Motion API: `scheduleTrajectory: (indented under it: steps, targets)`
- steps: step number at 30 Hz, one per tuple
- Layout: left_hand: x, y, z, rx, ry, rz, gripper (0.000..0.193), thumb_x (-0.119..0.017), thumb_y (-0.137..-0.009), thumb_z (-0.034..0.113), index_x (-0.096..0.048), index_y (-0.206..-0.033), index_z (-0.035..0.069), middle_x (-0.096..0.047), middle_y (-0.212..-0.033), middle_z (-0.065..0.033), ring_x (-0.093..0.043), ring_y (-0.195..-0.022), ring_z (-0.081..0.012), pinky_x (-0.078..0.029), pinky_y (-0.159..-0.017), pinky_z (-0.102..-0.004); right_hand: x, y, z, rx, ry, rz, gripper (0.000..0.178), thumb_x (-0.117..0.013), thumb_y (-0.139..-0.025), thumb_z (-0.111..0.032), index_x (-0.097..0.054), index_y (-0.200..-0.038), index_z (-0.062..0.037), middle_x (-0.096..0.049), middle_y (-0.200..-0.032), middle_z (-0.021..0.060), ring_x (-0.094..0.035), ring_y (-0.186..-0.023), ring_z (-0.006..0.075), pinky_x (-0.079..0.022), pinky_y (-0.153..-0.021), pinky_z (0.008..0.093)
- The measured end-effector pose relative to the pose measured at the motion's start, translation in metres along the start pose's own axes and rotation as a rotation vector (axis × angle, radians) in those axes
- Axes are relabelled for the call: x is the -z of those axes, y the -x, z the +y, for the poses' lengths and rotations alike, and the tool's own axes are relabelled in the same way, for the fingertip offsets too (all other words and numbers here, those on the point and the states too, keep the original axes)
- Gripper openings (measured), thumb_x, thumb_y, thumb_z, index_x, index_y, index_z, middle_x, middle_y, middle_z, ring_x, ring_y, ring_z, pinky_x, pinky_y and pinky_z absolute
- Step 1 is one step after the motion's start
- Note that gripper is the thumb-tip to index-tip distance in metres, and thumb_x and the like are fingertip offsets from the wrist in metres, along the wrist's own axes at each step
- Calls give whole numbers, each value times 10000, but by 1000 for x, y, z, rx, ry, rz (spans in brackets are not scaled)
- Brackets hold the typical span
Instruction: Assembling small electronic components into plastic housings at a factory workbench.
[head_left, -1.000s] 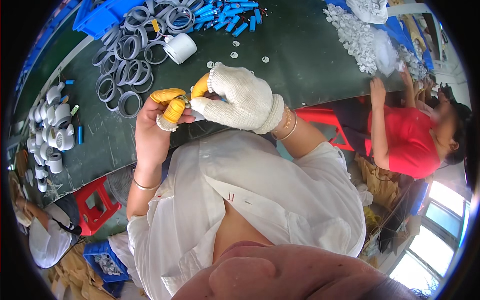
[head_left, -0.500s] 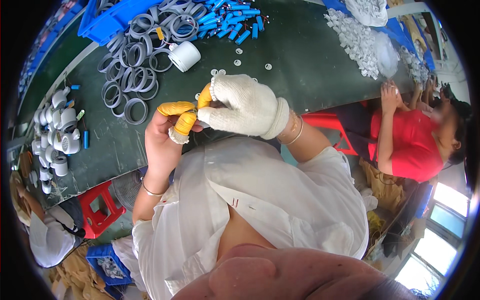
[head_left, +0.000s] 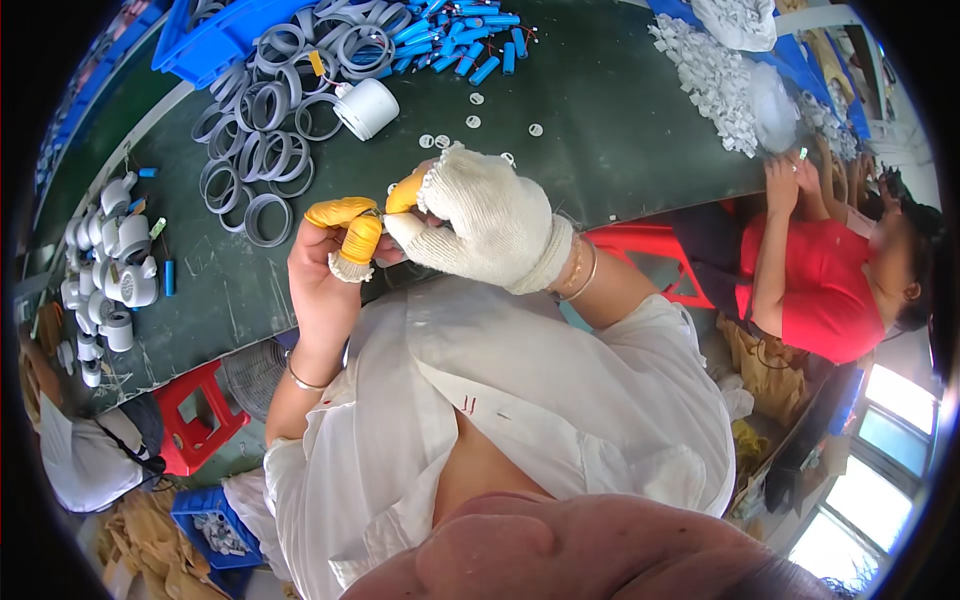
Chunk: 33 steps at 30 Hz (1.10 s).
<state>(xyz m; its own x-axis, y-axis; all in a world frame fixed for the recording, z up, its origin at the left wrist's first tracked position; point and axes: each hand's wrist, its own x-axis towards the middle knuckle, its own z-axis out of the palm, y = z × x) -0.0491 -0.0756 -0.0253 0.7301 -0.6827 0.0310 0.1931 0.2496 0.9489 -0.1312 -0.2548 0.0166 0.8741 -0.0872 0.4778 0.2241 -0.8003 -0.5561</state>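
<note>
My left hand (head_left: 330, 262) is in a pinch, with yellow covers on its thumb and a finger. Something small and dark shows at those fingertips, too small to name. My right hand (head_left: 485, 222) wears a white knitted glove with yellow at a fingertip. Its fingers are closed and meet the left fingertips, hiding most of what lies between. Just beyond both hands, several small white discs (head_left: 473, 122) lie on the dark green table (head_left: 600, 100). A white cylindrical housing (head_left: 367, 109) lies on its side beside a heap of grey rings (head_left: 268, 220).
Blue cylindrical cells with wires (head_left: 484, 70) lie at the back, near a blue bin (head_left: 200, 50). White housings (head_left: 135, 240) are grouped at the left. Small white parts (head_left: 700, 85) are piled at the far right. A person in red (head_left: 800, 270) sits to my right by a red stool (head_left: 650, 250).
My hands have shifted slightly left, still together at the fingertips. The right glove has tilted a little and dropped nearer to me. The person in red has moved their hands.
</note>
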Motion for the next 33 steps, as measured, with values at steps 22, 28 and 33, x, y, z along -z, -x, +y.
scheduleTrajectory:
  steps: [22,28,33]
  targets:
    - [0,5,-3,-93,7,11,224,-570,-941,15,-561,-1163,-7,-603,-1031,-106,-660,-845,-186,-585,-734,-330,15,-4,9,-275,-487,-239,217,-702,-855,-201,-665,-952,-10,-634,-726,51,-571,-625,116,-452,-585,278]
    - [-4,-5,5,-259,-238,-86,270,-621,-887,-49,-582,-1152,-18,-546,-1122,-94,-643,-922,-187,-579,-801,-321,21,-7,3,-440,-673,-351,298,-682,-860,-290,-669,-895,5,-610,-750,121,-605,-679,235,-453,-621,347]
    - [-1,-7,8,-301,-425,-102,263,-642,-881,-34,-582,-1137,-23,-553,-1107,-85,-645,-850,-167,-566,-764,-276,6,-1,4,-444,-731,-280,279,-685,-862,-275,-646,-878,1,-635,-785,115,-647,-749,237,-491,-670,325]
